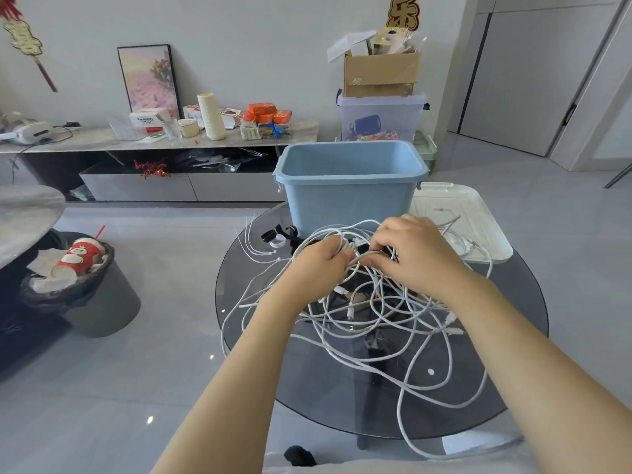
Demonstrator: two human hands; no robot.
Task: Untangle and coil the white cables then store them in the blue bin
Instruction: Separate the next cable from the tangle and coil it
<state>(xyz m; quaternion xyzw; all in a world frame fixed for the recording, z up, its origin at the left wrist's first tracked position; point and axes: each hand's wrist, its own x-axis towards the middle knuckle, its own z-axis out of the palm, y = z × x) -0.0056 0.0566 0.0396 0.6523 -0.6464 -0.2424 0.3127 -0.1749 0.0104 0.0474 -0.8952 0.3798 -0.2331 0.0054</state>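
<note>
Your left hand [321, 261] and your right hand [415, 253] are both in the tangle of white cables [362, 313], which lies on the round glass table [506, 378]. The fingers of your left hand are curled around a few strands at the top of the pile. Your right hand is just beside it, with its fingertips bent down and pinching strands at the same place. The two hands are almost touching each other.

The cables are all mixed together. Several loops spread toward you, and one long loop hangs over the near edge of the table. The blue bin [349, 196] stands upright at the far side of the table, just behind your hands. What I can see of its inside has no cable in it. A white lid [458, 213] lies flat to the right of the bin. Some white zip ties [254, 246] lie to the left of the bin.
</note>
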